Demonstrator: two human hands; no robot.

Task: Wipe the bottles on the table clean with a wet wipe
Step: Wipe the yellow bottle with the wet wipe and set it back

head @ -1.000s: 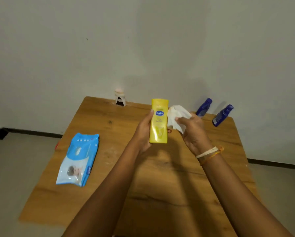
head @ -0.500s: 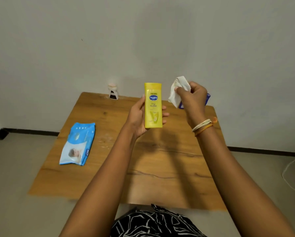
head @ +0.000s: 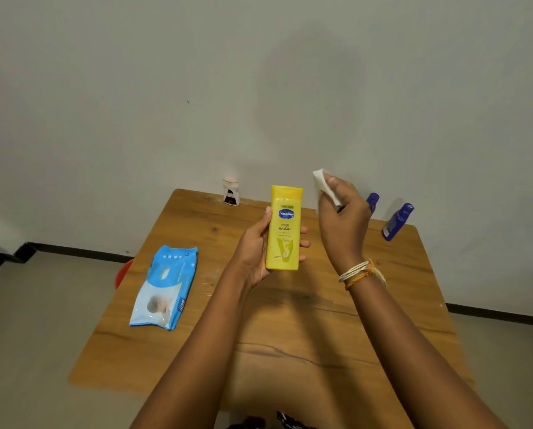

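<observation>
My left hand (head: 254, 252) holds a yellow lotion bottle (head: 284, 228) upright above the wooden table (head: 290, 320), label towards me. My right hand (head: 344, 218) is shut on a folded white wet wipe (head: 324, 185), raised just right of the bottle's top and not touching it. Two dark blue bottles stand at the table's far right: one (head: 372, 202) partly hidden behind my right hand, the other (head: 396, 222) in full view. A small white and dark bottle (head: 231, 193) stands at the far edge by the wall.
A blue wet wipe pack (head: 165, 287) lies flat on the table's left side. Something red (head: 123, 272) shows under the table's left edge. A plain wall rises right behind the table.
Both hands with the yellow bottle and the wipe lifted off the table area and towards me. The wipe came away from the bottle's side; the second blue bottle came back into sight.
</observation>
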